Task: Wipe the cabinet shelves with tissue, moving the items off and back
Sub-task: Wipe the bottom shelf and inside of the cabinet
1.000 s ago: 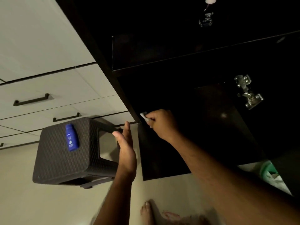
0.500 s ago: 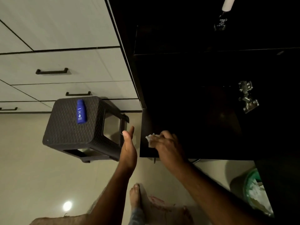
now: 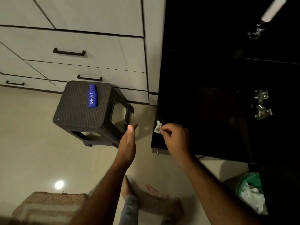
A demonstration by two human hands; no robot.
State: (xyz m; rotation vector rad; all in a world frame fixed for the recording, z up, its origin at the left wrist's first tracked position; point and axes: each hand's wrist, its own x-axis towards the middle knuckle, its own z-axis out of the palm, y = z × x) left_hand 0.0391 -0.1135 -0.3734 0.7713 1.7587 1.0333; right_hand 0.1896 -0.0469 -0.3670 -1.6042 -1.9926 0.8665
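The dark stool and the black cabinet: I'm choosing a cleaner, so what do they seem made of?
The dark stool with the woven-pattern top looks like moulded plastic, matt: the even embossed weave and one-piece legs suggest it. The black cabinet looks like glossy laminate or lacquered board, as faint reflections show on its surface; its core cannot be told.

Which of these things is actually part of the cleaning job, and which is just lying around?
Part of the job:
crumpled white tissue, pinched in the right hand
dark glossy cabinet
small blue lotion bottle lying on the dark woven stool

Just lying about:
green bin
beige floor mat
pale drawers
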